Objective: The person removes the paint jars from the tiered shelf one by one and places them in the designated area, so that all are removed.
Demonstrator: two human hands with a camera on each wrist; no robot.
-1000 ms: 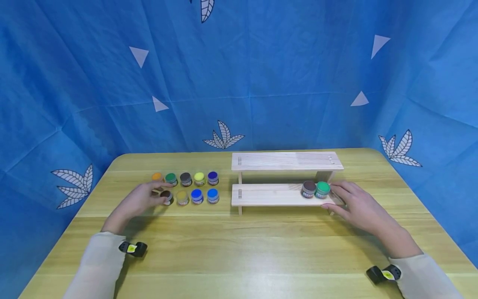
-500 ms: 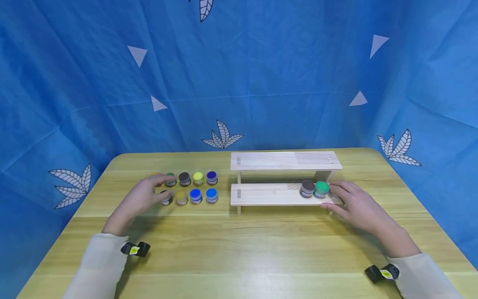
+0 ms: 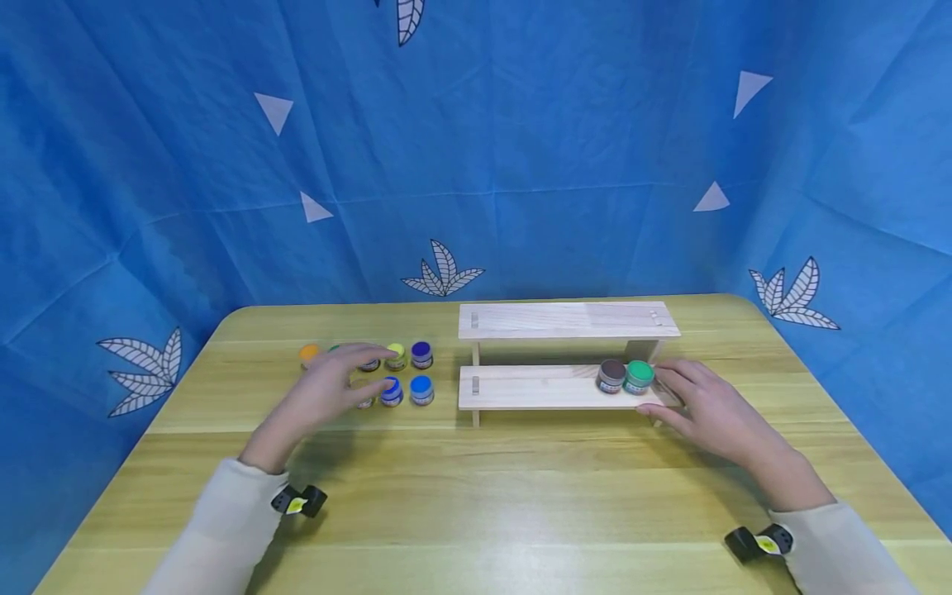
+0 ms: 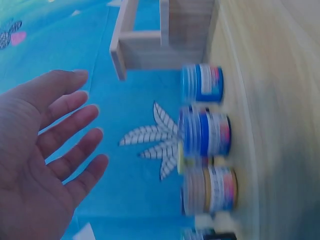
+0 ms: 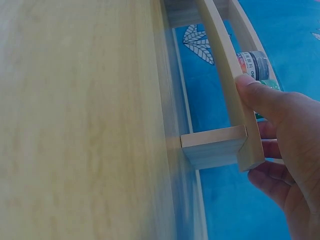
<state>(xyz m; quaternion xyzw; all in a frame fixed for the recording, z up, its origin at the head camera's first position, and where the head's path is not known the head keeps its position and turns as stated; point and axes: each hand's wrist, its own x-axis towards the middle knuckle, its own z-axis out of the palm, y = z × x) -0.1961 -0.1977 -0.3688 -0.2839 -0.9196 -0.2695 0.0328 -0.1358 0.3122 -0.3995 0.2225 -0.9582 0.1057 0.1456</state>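
My left hand [image 3: 330, 388] hovers over the left part of two rows of small paint jars, its fingers spread with nothing between them. Thumb and forefinger come near the blue-lidded jar [image 3: 391, 393] and the yellow-lidded jar [image 3: 396, 357] in the head view. An ochre paint jar [image 4: 212, 190] stands below the hand; other jars are partly covered by it. On the right, my right hand [image 3: 717, 413] holds the end of a two-tier wooden shelf [image 3: 535, 388], thumb on the front edge of the lower board. A green-lidded jar [image 3: 640, 373] and a dark-brown-lidded jar [image 3: 612, 374] stand there.
An orange-lidded jar [image 3: 308, 355] stands at the far left of the back row. At the right end are a dark blue jar [image 3: 421, 355] and a lighter blue jar [image 3: 421, 390]. A blue patterned cloth [image 3: 476, 149] hangs behind the wooden table [image 3: 476, 496].
My left hand has left the dark jar at the front left, opened its fingers and moved right over the jars. My right hand stays at the shelf's end.
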